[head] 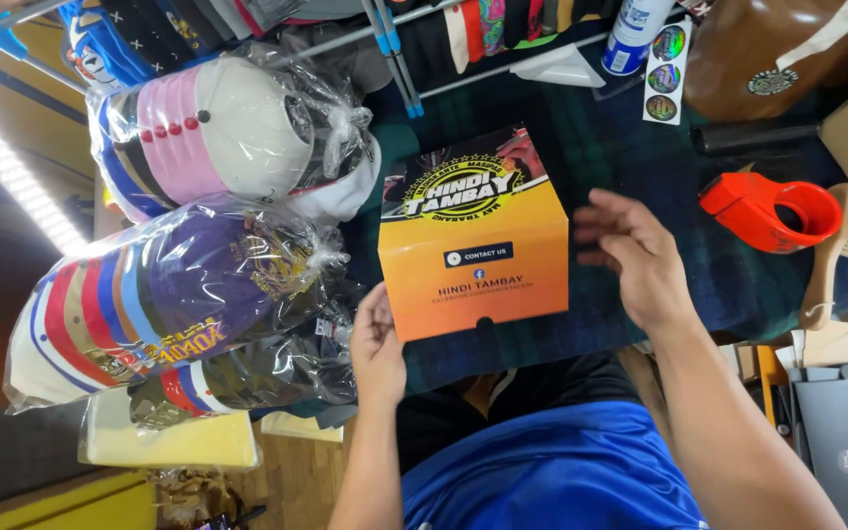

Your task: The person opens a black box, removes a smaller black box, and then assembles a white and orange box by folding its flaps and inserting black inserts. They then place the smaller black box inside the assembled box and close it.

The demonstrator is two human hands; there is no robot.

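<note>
bagged caps lie left (stacked); red tape dispenser and brush right.

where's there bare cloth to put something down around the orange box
Bare dark plaid cloth lies between the orange box and the red tape dispenser, partly under the right hand. Left of the box is crowded with bagged caps, beside the left hand.

I am touching the near left corner of an orange and black box with my left hand, while my right hand is hovering open just beside its right edge. Bagged caps are lying left; a red tape dispenser right.
</note>
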